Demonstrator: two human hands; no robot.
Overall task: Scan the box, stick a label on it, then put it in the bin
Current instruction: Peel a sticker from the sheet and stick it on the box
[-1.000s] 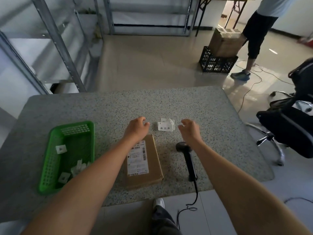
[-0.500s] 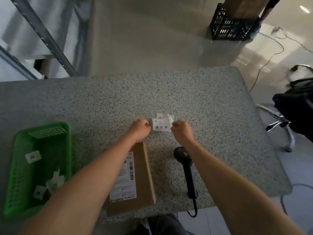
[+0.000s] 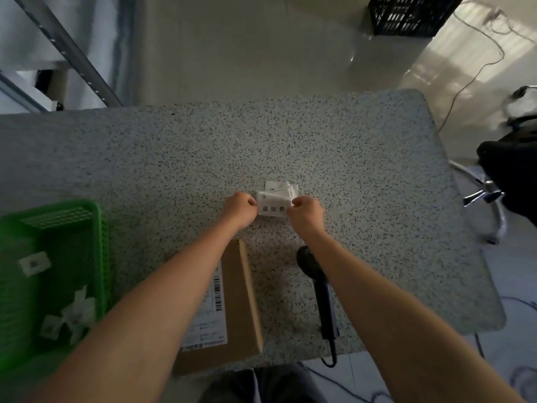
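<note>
A flat brown cardboard box point(image 3: 238, 301) with a white shipping label lies on the speckled table point(image 3: 348, 158) near its front edge, partly under my left forearm. A white label point(image 3: 272, 208) with black printed characters is pinched at its left edge by my left hand point(image 3: 239, 209) and at its right edge by my right hand point(image 3: 308, 212). A small stack of labels point(image 3: 281, 187) lies just behind it. The black handheld scanner point(image 3: 318, 289) lies to the right of the box. The green bin point(image 3: 100, 257) stands at the left.
Several white paper scraps lie in the green bin. A black crate point(image 3: 406, 16) sits on the floor beyond the table, cables trail on the floor at the right, and a black office chair point(image 3: 508, 175) is close to the table's right edge. Metal shelving point(image 3: 66, 50) stands at the back left.
Both hands reached forward to the label stack and closed on a label, one hand on each side. The head tilted down, so the table fills more of the view.
</note>
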